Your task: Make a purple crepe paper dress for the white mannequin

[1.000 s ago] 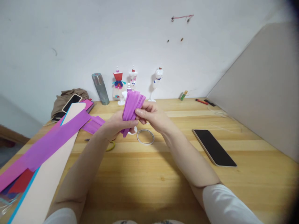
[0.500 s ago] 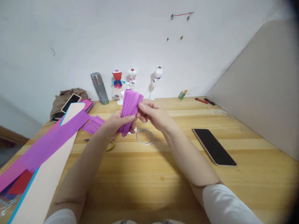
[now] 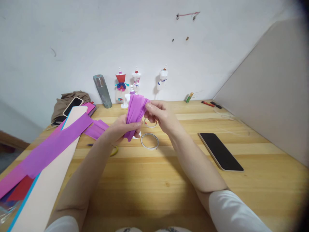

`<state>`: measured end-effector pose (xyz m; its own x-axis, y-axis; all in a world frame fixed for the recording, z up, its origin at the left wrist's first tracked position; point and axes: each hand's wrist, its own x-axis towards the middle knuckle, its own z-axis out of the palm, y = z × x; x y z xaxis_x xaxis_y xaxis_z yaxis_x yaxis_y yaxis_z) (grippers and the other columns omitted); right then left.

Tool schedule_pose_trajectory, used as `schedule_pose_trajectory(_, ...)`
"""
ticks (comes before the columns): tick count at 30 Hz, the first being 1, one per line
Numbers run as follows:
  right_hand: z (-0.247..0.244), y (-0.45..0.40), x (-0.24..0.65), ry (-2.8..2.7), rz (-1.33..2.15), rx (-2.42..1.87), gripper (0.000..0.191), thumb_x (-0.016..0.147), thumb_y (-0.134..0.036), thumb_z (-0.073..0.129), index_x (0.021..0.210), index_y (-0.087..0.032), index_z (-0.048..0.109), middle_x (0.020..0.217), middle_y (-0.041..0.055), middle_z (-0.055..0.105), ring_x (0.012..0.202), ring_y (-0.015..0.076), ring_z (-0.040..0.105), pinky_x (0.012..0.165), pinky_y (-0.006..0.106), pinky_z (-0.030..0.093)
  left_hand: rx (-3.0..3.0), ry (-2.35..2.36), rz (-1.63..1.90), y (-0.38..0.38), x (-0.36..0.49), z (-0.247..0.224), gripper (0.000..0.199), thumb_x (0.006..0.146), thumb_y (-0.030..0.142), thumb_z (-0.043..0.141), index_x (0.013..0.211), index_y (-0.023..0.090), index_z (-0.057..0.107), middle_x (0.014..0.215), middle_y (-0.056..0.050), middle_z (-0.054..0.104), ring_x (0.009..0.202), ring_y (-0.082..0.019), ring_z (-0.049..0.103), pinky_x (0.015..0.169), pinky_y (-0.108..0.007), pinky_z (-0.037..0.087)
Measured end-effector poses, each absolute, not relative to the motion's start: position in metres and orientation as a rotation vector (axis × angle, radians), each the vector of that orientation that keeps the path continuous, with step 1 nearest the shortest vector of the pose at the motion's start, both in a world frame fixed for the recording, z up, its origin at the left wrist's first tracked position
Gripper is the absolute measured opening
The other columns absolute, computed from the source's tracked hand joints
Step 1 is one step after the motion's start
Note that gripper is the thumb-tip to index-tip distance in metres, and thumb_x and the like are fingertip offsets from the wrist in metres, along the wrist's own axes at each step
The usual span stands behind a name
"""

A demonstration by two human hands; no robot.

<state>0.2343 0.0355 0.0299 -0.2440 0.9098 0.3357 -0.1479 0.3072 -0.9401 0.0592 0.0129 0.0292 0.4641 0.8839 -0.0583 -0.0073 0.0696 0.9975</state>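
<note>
A pleated piece of purple crepe paper (image 3: 135, 112) is held up above the middle of the table, its folds fanning out toward the top. My left hand (image 3: 124, 129) grips its lower part, with the thumb across the front. The fingers of my right hand (image 3: 156, 112) pinch its upper right edge. Behind the paper stands a small white mannequin (image 3: 131, 90), mostly hidden. Two rolls of thin tape lie beneath my hands: a nearer tape roll (image 3: 150, 141) and a farther tape roll (image 3: 150, 123). Yellow-handled scissors (image 3: 114, 150) are partly covered by my left forearm.
Purple and pink crepe paper strips (image 3: 58, 141) lie over a long pale board (image 3: 55, 174) at left. A grey thermos (image 3: 102, 91) and several dressed mannequins (image 3: 120, 82) stand by the wall. A black phone (image 3: 220, 151) lies at right, a glue stick (image 3: 189, 97) farther back.
My right hand has moved slightly up and right, drawing the paper's top edge outward so the folds spread wider. The farther tape roll shows more. My left hand keeps its grip.
</note>
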Motion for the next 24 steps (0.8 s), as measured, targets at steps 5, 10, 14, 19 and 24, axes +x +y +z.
schedule_pose_trajectory(5,0.0314,0.0355,0.2317,-1.429,1.176,-0.726,0.032,0.070,-0.043,0.076,0.060,-0.017,0.058,0.051,-0.0040,0.053,0.043,0.0056,0.040,0.041,0.023,0.025,1.333,0.832,0.798,0.0122,0.0607,0.0283,0.039,0.065,0.043,0.082,0.079,0.016,0.059,0.058,0.001,0.060,0.048,-0.011,0.055,0.040,-0.020,0.039)
schedule_pose_trajectory(10,0.0285,0.0399,0.2323,-1.391,1.281,-0.638,0.038,0.064,-0.048,0.082,0.068,-0.018,0.058,0.050,-0.0067,0.049,0.042,0.0046,0.035,0.040,0.023,0.020,1.373,0.824,0.709,0.0098,0.0614,0.0320,0.037,0.066,0.045,0.080,0.075,0.016,0.059,0.057,-0.001,0.060,0.048,-0.012,0.056,0.037,-0.020,0.035)
schedule_pose_trajectory(14,0.0269,0.0423,0.2333,-1.377,1.300,-0.631,0.046,0.063,-0.054,0.082,0.062,-0.019,0.053,0.046,-0.0085,0.043,0.039,0.0036,0.029,0.040,0.023,0.016,1.367,0.787,0.672,0.0079,0.0629,0.0339,0.036,0.066,0.046,0.079,0.071,0.017,0.059,0.056,-0.001,0.060,0.045,-0.011,0.052,0.038,-0.021,0.035)
schedule_pose_trajectory(19,0.0285,0.0409,0.2344,-1.380,1.308,-0.576,0.052,0.073,-0.063,0.072,0.056,-0.019,0.048,0.046,-0.0066,0.044,0.039,0.0042,0.032,0.040,0.024,0.017,1.348,0.779,0.705,0.0092,0.0622,0.0326,0.038,0.065,0.047,0.080,0.073,0.017,0.059,0.055,0.000,0.060,0.046,-0.011,0.054,0.040,-0.021,0.037)
schedule_pose_trajectory(24,0.0274,0.0395,0.2314,-1.484,1.349,-0.595,0.036,0.062,-0.046,0.083,0.070,-0.017,0.063,0.052,-0.0060,0.053,0.043,0.0048,0.036,0.042,0.022,0.022,1.381,0.776,0.727,0.0135,0.0593,0.0260,0.038,0.066,0.048,0.080,0.071,0.017,0.059,0.058,-0.001,0.060,0.049,-0.012,0.056,0.044,-0.023,0.042)
